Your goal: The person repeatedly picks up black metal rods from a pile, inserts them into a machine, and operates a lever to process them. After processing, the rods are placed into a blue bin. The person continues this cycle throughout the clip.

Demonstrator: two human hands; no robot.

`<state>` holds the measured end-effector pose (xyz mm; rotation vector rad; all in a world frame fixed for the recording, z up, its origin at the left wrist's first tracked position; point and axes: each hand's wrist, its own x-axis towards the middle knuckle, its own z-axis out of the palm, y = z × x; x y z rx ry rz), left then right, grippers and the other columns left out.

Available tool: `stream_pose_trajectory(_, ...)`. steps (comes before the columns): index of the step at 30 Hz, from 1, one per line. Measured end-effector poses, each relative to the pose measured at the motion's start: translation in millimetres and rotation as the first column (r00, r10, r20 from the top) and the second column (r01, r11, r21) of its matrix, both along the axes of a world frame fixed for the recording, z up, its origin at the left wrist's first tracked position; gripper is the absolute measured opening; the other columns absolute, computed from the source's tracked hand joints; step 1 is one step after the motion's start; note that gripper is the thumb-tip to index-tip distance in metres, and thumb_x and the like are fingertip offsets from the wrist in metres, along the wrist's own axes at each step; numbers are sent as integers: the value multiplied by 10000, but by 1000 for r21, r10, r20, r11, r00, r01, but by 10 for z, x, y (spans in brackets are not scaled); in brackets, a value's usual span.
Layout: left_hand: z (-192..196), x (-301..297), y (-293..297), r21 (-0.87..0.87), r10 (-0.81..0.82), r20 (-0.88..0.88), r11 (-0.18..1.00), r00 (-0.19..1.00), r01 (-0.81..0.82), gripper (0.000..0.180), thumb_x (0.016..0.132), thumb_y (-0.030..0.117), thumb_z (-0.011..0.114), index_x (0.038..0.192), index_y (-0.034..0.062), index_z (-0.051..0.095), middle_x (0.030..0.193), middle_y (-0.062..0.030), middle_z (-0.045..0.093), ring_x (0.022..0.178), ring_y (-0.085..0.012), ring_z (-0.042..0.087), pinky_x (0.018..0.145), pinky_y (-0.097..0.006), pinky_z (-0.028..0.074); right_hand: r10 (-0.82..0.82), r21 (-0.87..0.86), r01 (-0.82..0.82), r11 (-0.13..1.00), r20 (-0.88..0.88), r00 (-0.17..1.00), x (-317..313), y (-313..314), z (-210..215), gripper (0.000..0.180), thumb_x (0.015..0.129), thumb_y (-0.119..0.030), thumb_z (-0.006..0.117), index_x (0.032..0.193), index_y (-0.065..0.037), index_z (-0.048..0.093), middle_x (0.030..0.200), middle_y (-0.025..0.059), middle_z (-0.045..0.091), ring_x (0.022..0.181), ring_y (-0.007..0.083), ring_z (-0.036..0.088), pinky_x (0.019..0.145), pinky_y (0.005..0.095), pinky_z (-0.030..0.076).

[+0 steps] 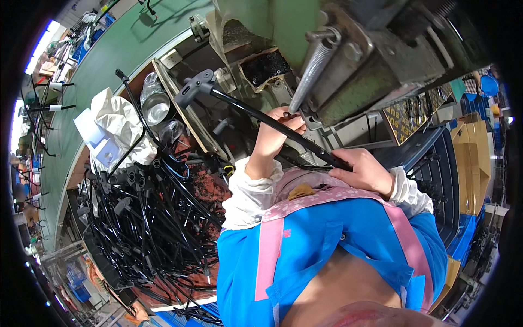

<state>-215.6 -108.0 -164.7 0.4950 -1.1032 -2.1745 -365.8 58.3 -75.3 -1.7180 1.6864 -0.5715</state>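
A: Left to right, quick. At nine o'clock there's a white cloth (117,128) and a metal can (155,106), and below them a big pile of black rods (152,229).

B: And the hands?

A: Left hand (282,122) is up near twelve, fingers curled narrow around the middle of the black rod (261,117), right under the steel spring (313,68) of the green machine (348,49). The grip looks closed, but the fingertips are hidden behind the rod.

B: Right hand?

A: Right hand (362,169), about three o'clock of centre, is wrapped tight on the rod's near end, knuckles up, no gap showing.

B: Where does the rod lie?

A: Slanting, with its grey handle (195,86) up at ten o'clock and the other end in the right fist by the pink apron (327,199).

B: Which step?

A: I'd judge it's seating the rod in the machine. The next move likely calls for both hands to hold it steady and lined up.
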Motion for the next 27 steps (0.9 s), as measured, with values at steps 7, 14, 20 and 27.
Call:
stream_pose_trajectory(7, -3, -19, 40, -246, 32, 246, 969, 969, 30, 80, 824, 58, 617, 833, -20, 630, 686, -7, 601, 635, -83, 563, 590, -222, 447, 10, 1, -10, 1000, 38, 999, 10, 44, 92, 322, 789, -192, 652, 982, 52, 574, 780, 253, 572, 734, 424, 557, 628, 439, 438)
stream_pose_trajectory(14, -304, 174, 51, -352, 28, 159, 935, 987, 30, 433, 805, 3, 656, 1205, -39, 495, 1003, -62, 591, 845, -134, 591, 717, -266, 488, 21, -84, -18, 996, 41, 999, -40, -26, -6, 262, 796, -170, 631, 944, 40, 583, 752, 250, 561, 710, 424, 554, 609, 443, 434)
stream_pose_trajectory(20, -69, 132, 5, 60, 167, -147, 985, 975, -160, 223, 874, 79, 606, 1071, -3, 540, 897, -73, 626, 667, -120, 564, 591, -251, 460, 34, -127, -37, 991, -26, 999, -125, -399, -151, 296, 787, -245, 622, 796, 46, 564, 714, 253, 550, 713, 436, 551, 611, 473, 427)
stream_pose_trajectory(27, -111, 125, -358, -11, 219, -124, 975, 968, -222, 173, 869, 148, 650, 982, 28, 598, 791, 1, 603, 622, -77, 533, 570, -218, 418, 10, -220, -58, 974, -211, 977, -209, -540, -217, 311, 806, -279, 604, 779, 31, 584, 707, 230, 573, 705, 425, 569, 635, 467, 453)
